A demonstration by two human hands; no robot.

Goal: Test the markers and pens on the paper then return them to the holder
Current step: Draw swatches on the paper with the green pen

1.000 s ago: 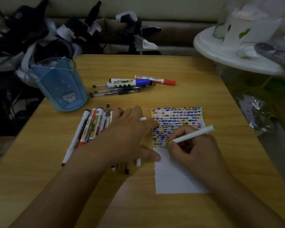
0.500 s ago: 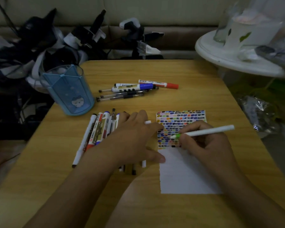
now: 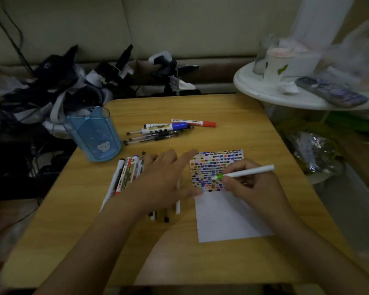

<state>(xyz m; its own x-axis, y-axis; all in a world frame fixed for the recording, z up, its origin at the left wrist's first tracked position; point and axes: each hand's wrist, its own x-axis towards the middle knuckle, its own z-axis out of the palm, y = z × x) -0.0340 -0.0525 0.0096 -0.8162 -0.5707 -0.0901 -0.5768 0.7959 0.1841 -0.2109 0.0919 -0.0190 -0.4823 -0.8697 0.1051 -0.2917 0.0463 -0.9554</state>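
On the white paper sheet (image 3: 226, 218), the right hand (image 3: 254, 186) grips a green-tipped white marker (image 3: 246, 172). The left hand (image 3: 164, 182), fingers spread flat, rests on loose markers (image 3: 126, 177).

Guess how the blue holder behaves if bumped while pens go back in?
The blue holder looks like thin translucent plastic and shows no pens inside, so probably light. It is tall for its base and near the table edge: may slide or tip.

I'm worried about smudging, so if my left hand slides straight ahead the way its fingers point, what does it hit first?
Probably the paper: the left hand lies flat with its fingers aimed up and right, the index tip about at the top left corner of the coloured swatches. Depth is unclear.
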